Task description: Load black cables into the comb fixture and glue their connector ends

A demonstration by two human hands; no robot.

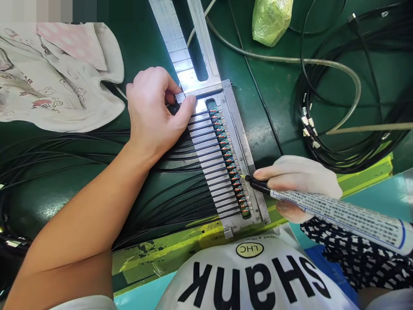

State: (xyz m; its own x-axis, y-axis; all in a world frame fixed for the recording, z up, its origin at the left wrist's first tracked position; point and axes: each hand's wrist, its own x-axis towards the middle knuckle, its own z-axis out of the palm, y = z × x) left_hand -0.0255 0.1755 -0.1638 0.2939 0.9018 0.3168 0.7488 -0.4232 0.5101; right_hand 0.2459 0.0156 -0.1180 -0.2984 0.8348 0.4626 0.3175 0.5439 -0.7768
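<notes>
My left hand [153, 110] is bare and closed, its thumb and fingers pinching the upper left end of a metal fixture [240, 142] on the green bench. Several thin black cables [193, 159] lie side by side across the fixture, their coloured wire ends lined up in its slot. My right hand [298, 183], in a white glove, is wrapped round a white printed tube with a black nozzle [338, 215]. The nozzle tip touches the wire ends near the lower part of the slot.
A patterned cloth [54, 82] lies at the upper left. Coils of black cable [348, 107] and a grey hose [290, 60] fill the upper right. A green wrapped lump [271, 19] sits at the top. A metal rail [189, 43] runs up from the fixture.
</notes>
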